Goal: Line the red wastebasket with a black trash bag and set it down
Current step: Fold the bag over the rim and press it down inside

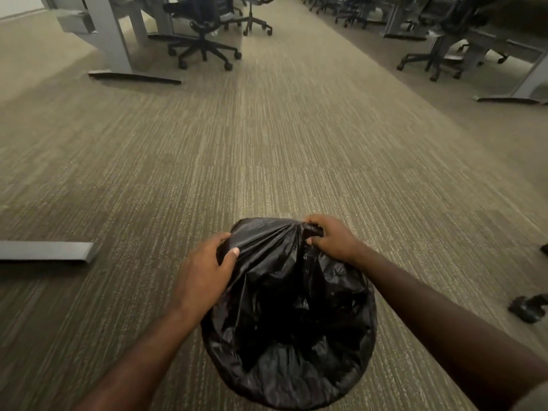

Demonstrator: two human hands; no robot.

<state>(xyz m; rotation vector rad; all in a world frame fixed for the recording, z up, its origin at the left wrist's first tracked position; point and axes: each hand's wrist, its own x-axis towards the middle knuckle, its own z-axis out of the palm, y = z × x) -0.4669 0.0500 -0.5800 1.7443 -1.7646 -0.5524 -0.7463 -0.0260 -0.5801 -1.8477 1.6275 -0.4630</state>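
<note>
Head camera, looking down: in the lower centre of the frame we hold a black trash bag, spread open over a round form beneath it; no red shows. Our left hand pinches the bag's far-left edge, thumb on top. Our right hand is clenched on gathered plastic at the far edge. Striped carpet fills the middle; office chairs stand upper left.

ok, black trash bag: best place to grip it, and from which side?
Grip the black trash bag at its bunched far edge, coming from above with a hand on either side. The film gathers into folds there, giving something to pinch, as the left hand and right hand do; the near part is spread flat.
</note>
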